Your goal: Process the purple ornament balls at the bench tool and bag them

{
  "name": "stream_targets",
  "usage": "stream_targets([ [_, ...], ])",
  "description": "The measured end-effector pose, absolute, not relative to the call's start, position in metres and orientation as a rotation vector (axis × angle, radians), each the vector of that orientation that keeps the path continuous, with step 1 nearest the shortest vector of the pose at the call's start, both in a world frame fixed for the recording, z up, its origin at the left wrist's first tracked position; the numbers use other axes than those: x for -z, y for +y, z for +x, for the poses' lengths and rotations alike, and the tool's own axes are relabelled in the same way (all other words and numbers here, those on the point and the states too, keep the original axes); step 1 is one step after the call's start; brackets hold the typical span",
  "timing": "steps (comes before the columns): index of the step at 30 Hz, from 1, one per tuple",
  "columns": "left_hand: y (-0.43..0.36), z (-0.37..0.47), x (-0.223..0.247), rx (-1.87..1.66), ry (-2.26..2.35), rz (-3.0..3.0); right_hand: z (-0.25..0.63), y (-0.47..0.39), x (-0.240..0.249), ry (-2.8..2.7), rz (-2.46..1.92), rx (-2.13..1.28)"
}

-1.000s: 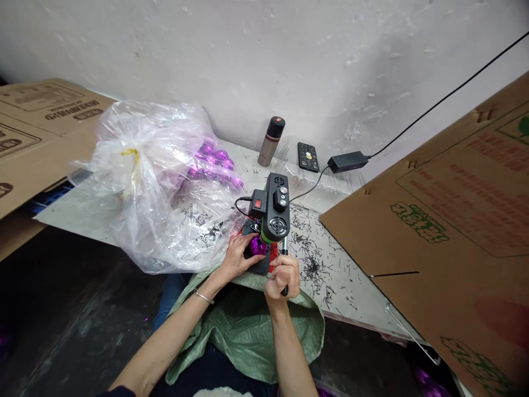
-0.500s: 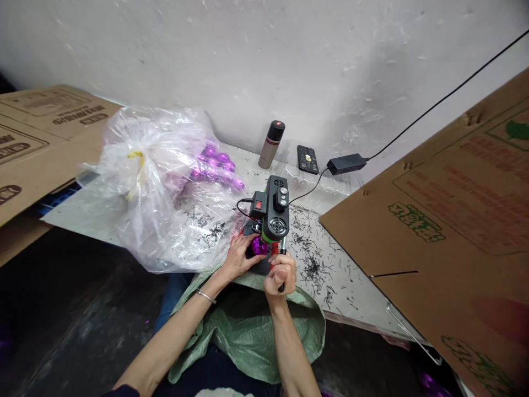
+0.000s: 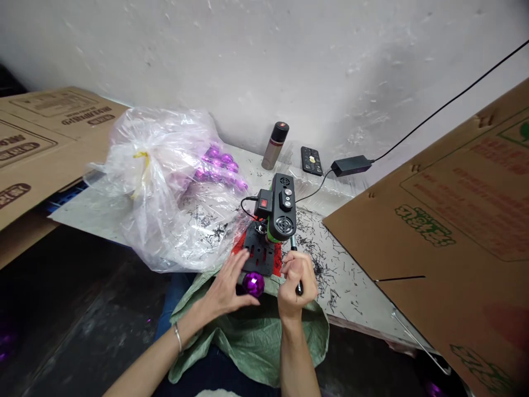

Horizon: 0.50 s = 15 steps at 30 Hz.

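the fingers (image 3: 242,263) of the left hand (image 3: 227,286) are spread, tips and thumb lightly cupping a shiny purple faceted ball (image 3: 253,283) at the near lip of the bench (image 3: 351,298), low centre of the frame; it is touched more than gripped. the right hand (image 3: 296,278) is fisted around the dark lever handle (image 3: 296,264) of a small black-and-green bench drill press (image 3: 280,207).

likely trouble: the ball sits right at the edge above a green woven sack (image 3: 248,336), so a loose touch could let it roll off into the sack or to the floor. black shavings (image 3: 318,264) litter the surface and may make it skid.

room is tight: a clear plastic bag of purple balls (image 3: 165,182) crowds the left, a tilted brown cardboard sheet (image 3: 446,220) walls the right, and a black cable (image 3: 314,190) trails behind the press.
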State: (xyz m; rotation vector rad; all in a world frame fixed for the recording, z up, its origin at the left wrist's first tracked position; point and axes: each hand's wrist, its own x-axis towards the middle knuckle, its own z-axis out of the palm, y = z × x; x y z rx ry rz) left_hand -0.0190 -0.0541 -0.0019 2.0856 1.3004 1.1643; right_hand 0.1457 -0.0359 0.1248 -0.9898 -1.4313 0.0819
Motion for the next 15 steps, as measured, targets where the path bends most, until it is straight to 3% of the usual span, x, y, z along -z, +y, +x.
stream_targets([
  [3,0.006,-0.038,-0.02,-1.197,1.583,1.964,0.146,-0.036,-0.121,-1.437,-0.98,-0.068],
  [9,0.18,-0.056,-0.067,-0.835,1.926,1.858,0.144,-0.036,-0.123,-1.446,-0.991,-0.053],
  [15,0.223,-0.039,-0.069,-0.827,1.784,1.972,0.143,-0.037,-0.117,-1.436,-0.991,-0.064],
])
